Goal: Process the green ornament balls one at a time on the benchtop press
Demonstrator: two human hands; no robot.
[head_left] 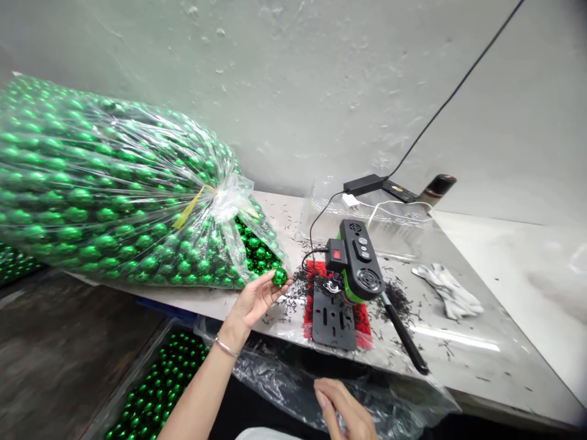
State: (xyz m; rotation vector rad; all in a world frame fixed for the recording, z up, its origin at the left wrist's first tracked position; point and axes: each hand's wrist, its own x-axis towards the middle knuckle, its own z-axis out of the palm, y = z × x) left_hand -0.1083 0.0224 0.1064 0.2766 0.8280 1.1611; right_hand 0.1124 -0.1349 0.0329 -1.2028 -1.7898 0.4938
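Observation:
My left hand (260, 299), with a silver bangle at the wrist, pinches a shiny green ball (280, 277) between thumb and fingers. The ball is beside the torn opening of a large clear plastic bag (229, 195) packed with green balls (259, 250). Low in the view, my right hand (342, 406) is closed in front of the table edge, its fingers bent together; whatever they may hold is hidden. To the right of the ball stands a small black and green machine (360, 260) with a slotted metal base (334, 321) and a black-gripped lever (406, 339).
Black scraps (397, 302) litter the table around the machine and its red mat (364, 327). White gloves (452, 290) lie to the right. Behind are a power adapter (364, 184), a spray can (438, 188) and cables. Below left, a lined container holds green balls (158, 385).

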